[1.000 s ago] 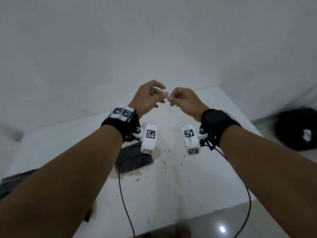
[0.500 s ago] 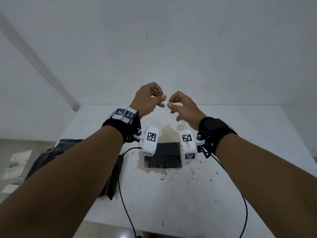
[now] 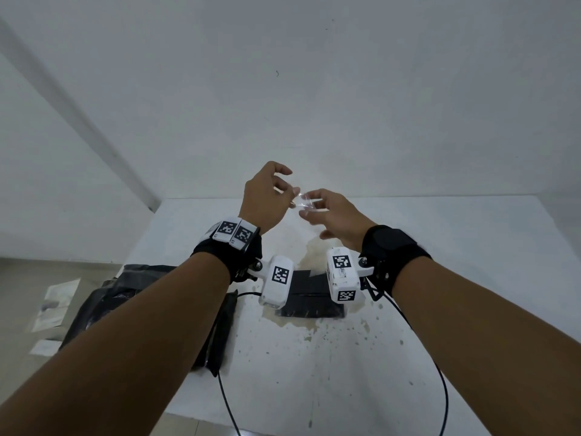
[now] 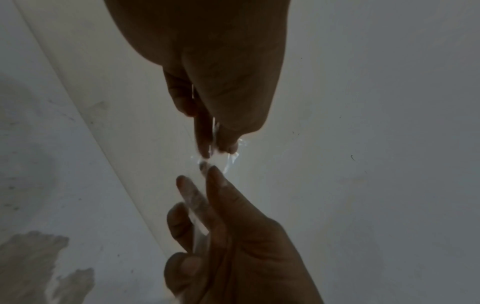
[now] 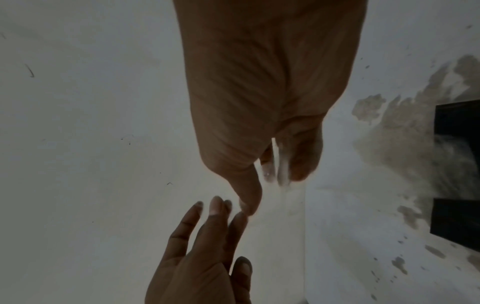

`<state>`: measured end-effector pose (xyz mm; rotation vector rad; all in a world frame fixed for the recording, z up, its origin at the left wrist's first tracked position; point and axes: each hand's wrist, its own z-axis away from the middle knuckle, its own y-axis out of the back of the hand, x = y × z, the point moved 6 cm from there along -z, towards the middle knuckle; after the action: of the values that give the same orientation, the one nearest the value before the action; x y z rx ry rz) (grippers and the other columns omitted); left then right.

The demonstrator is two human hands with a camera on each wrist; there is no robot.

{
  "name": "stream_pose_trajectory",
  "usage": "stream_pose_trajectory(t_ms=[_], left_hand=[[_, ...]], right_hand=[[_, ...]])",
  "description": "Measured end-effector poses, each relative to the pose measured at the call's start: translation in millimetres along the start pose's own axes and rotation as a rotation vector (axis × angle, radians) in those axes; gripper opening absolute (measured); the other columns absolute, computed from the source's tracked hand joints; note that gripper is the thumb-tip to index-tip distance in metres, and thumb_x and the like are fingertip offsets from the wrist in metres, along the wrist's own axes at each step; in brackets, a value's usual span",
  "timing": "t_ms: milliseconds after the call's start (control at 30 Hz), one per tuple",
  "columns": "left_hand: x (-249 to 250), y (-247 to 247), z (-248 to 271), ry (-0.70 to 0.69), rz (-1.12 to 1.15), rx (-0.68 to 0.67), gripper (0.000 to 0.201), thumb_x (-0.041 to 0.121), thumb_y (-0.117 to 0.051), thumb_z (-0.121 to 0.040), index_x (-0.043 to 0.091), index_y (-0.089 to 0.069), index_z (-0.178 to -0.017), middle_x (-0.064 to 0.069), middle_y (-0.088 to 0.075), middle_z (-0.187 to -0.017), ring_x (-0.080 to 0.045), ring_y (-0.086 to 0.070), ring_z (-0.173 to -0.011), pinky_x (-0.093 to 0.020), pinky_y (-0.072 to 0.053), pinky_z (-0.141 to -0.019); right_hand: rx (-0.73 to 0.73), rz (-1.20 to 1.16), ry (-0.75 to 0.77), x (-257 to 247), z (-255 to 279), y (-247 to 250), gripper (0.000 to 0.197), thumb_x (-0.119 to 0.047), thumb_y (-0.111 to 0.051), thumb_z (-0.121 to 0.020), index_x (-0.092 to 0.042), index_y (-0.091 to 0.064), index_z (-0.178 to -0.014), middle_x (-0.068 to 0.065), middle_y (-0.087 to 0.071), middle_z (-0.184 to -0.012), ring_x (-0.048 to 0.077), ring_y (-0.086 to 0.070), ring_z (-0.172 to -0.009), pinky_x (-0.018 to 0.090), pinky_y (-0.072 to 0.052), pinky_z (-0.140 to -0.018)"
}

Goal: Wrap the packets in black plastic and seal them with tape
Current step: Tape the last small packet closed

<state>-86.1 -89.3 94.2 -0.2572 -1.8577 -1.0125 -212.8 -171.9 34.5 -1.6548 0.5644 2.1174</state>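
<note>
Both hands raised over the table, fingertips nearly meeting: the left hand (image 3: 263,196) pinches one end of a small clear strip of tape (image 3: 301,201) between thumb & forefinger, the right hand (image 3: 330,215) pinches the other end, its other fingers spread loose. In the left wrist view the tape (image 4: 228,158) shows crumpled and glinting at the fingertips; whether it has stuck to itself can't be told, pic too dim. Below the wrists, approx. mid-table, lies a black-wrapped packet (image 3: 309,297) on the stained white table (image 3: 440,278), well apart from the hands. More black plastic (image 3: 132,294) sits heaped at the table's left edge. Step in hand, by the look of it: readying a tape piece for sealing. Next move likely calls for stretching the strip flat, bringing it down onto the packet's seam w/o letting it curl.
</note>
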Motion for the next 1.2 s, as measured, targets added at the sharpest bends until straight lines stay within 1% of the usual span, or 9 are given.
stream_pose_trajectory(t_ms=[100,233,367,467,633,833,933,1067,1200], left_hand=[[2.0,9.2,-9.0,-0.010,0.021,0.081,0.024,0.015,-0.069,-0.089,0.016,-0.057,-0.110,-0.008,-0.070,-0.087,-0.011,-0.071,-0.062,-0.010,-0.047,-0.059],[3.5,22.8,-24.7,-0.026,0.020,0.146,0.021,0.017,-0.068,-0.089,0.018,-0.057,-0.107,-0.008,-0.069,-0.088,-0.010,-0.071,-0.061,-0.014,-0.050,-0.064],[-4.8,31.6,-32.8,0.012,0.048,0.178,0.020,0.018,-0.068,-0.089,0.016,-0.059,-0.107,0.005,-0.065,-0.077,-0.013,-0.072,-0.065,-0.027,-0.053,-0.073],[-17.9,29.7,-30.5,0.078,0.081,0.149,0.018,0.022,-0.070,-0.089,0.017,-0.064,-0.105,0.003,-0.067,-0.082,-0.013,-0.074,-0.068,-0.031,-0.051,-0.066],[-49.7,32.7,-18.2,0.181,0.144,0.177,0.010,0.017,-0.070,-0.089,0.011,-0.069,-0.097,-0.014,-0.073,-0.092,-0.012,-0.074,-0.070,-0.020,-0.047,-0.049],[-89.5,28.5,3.9,0.249,0.195,0.234,0.004,0.009,-0.069,-0.088,0.006,-0.070,-0.088,-0.013,-0.073,-0.084,-0.023,-0.074,-0.064,-0.043,-0.061,-0.076],[-107.1,26.1,19.7,0.283,0.182,0.295,0.010,0.015,-0.070,-0.089,0.008,-0.071,-0.097,-0.007,-0.074,-0.082,-0.017,-0.073,-0.061,-0.039,-0.060,-0.068],[-134.1,14.0,29.5,0.413,0.228,0.176,0.052,0.020,-0.076,-0.087,0.003,-0.055,-0.132,-0.006,-0.075,-0.085,-0.014,-0.073,-0.074,-0.025,-0.055,-0.062],[-156.1,6.3,35.7,0.554,0.301,0.117,0.037,0.013,-0.078,-0.084,-0.008,-0.065,-0.112,-0.013,-0.073,-0.084,-0.015,-0.070,-0.067,-0.021,-0.056,-0.061]], right_hand=[[-0.021,0.058,-0.049,11.8,1.9,2.3,0.029,-0.032,-0.066,-0.094,-0.017,-0.061,-0.119,-0.001,-0.063,-0.114,0.013,-0.061,-0.089,0.025,-0.045,-0.064],[-0.044,0.013,-0.086,30.5,8.2,9.2,0.017,-0.026,-0.065,-0.095,-0.009,-0.065,-0.094,0.002,-0.072,-0.089,0.012,-0.054,-0.064,0.023,-0.037,-0.050],[-0.015,-0.040,-0.130,44.6,14.0,15.2,0.019,-0.024,-0.068,-0.093,-0.006,-0.064,-0.088,0.005,-0.067,-0.074,0.009,-0.045,-0.050,0.022,-0.030,-0.043],[0.062,-0.081,-0.148,51.1,17.2,27.6,0.025,-0.026,-0.070,-0.092,-0.006,-0.061,-0.079,0.003,-0.067,-0.069,0.010,-0.043,-0.047,0.022,-0.032,-0.043],[0.081,0.023,-0.218,68.9,26.2,52.1,0.023,-0.023,-0.072,-0.090,-0.008,-0.059,-0.080,0.007,-0.066,-0.070,0.009,-0.038,-0.045,0.020,-0.032,-0.042],[0.157,0.072,-0.226,69.7,27.2,75.2,0.019,-0.021,-0.072,-0.090,-0.008,-0.061,-0.082,0.005,-0.064,-0.066,0.011,-0.040,-0.047,0.017,-0.038,-0.044],[0.175,0.097,-0.225,70.0,25.4,76.6,0.020,-0.020,-0.074,-0.089,-0.008,-0.059,-0.082,0.008,-0.065,-0.066,0.012,-0.039,-0.046,0.017,-0.038,-0.043],[0.199,0.156,-0.223,76.2,27.5,84.5,0.023,-0.020,-0.075,-0.087,-0.003,-0.060,-0.082,0.011,-0.068,-0.067,0.014,-0.040,-0.049,0.023,-0.038,-0.044],[0.253,0.253,-0.145,69.3,26.2,87.0,0.025,-0.022,-0.075,-0.087,-0.004,-0.059,-0.082,0.009,-0.071,-0.068,0.014,-0.042,-0.048,0.026,-0.040,-0.045]])
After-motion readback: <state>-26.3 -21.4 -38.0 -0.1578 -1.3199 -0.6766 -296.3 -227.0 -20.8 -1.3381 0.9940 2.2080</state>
